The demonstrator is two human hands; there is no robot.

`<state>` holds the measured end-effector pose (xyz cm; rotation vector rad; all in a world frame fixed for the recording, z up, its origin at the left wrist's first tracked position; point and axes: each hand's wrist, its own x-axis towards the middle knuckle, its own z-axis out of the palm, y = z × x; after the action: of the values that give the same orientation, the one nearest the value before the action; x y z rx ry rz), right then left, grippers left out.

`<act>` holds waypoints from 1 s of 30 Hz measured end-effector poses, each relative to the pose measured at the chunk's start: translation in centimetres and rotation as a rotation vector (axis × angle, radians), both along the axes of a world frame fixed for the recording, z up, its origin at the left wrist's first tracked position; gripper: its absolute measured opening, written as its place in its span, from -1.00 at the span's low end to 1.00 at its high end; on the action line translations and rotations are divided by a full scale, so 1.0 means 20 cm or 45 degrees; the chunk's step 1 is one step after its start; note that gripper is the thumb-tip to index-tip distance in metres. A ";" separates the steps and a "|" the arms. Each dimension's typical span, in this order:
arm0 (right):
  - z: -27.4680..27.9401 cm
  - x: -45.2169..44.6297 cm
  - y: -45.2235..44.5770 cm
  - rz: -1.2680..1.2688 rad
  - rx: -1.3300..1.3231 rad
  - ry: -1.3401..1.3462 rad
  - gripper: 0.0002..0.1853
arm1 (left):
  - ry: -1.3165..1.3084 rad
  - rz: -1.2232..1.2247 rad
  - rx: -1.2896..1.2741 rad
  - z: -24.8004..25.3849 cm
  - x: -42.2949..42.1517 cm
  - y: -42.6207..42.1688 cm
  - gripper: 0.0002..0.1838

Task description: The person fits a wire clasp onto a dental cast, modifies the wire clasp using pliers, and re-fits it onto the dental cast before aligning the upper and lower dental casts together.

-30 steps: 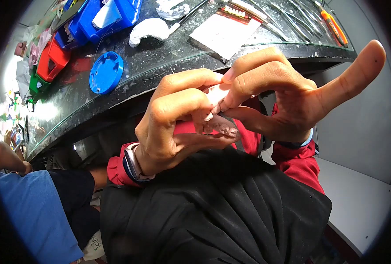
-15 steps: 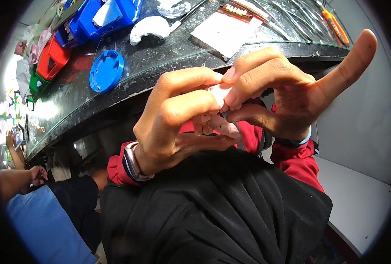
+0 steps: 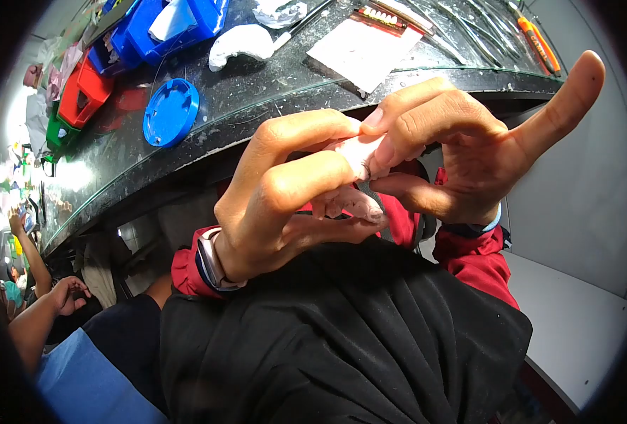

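Both hands hold a pale pink, lumpy piece (image 3: 354,201), which looks like a dental cast, in front of the bench edge. My left hand (image 3: 271,185) grips it from the left, two fingers over its upper part and the thumb below. On the other side, my right hand (image 3: 462,159) pinches the upper part between bent fingers and thumb. Its little finger sticks out to the upper right. The fingers cover much of the piece, and a thin dark line shows near the right fingertips.
On the dark bench (image 3: 257,95) lie a blue round lid (image 3: 171,113), a white curved plaster piece (image 3: 241,46), a white sheet (image 3: 363,56), metal tools and an orange cutter (image 3: 537,44). Blue bins (image 3: 144,35) and a red bin (image 3: 87,88) stand left. A person in blue (image 3: 101,374) sits at lower left.
The pink piece has turned slightly between my fingers, and the right fingertips have shifted a little. At lower left the other person's arm and hand have moved up and right.
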<state>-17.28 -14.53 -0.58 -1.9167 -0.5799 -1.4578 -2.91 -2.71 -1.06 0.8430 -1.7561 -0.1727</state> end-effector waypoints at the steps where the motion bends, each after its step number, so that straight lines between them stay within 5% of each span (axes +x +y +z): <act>1: 0.01 0.00 0.00 -0.006 -0.015 0.033 0.39 | 0.021 -0.004 -0.005 -0.01 0.00 0.00 -0.36; 7: 0.14 -0.10 0.01 -0.245 -0.288 0.423 0.38 | -0.004 0.007 -0.001 0.00 0.00 0.00 -0.38; 10: 0.16 -0.12 0.02 -0.388 -0.389 0.550 0.38 | -0.091 0.007 -0.032 -0.01 0.01 -0.02 -0.23; 17: 0.05 -0.01 0.02 -0.220 -0.132 0.178 0.38 | 0.063 -0.075 0.257 0.01 0.00 0.02 -0.06; 22: -0.07 0.03 0.16 -0.136 0.620 -0.008 0.37 | 0.233 -0.101 0.529 0.06 -0.02 0.05 -0.05; 26: -0.07 -0.02 0.05 -0.197 0.224 0.108 0.36 | 0.243 -0.098 0.544 0.07 -0.02 0.05 -0.04; 30: -0.08 -0.01 0.05 -0.146 0.244 0.094 0.35 | 0.272 -0.100 0.556 0.07 -0.02 0.05 -0.05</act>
<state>-17.42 -13.45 -2.25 -1.8683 -0.2888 -1.4503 -3.36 -1.73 0.29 1.0239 -1.5708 -0.6930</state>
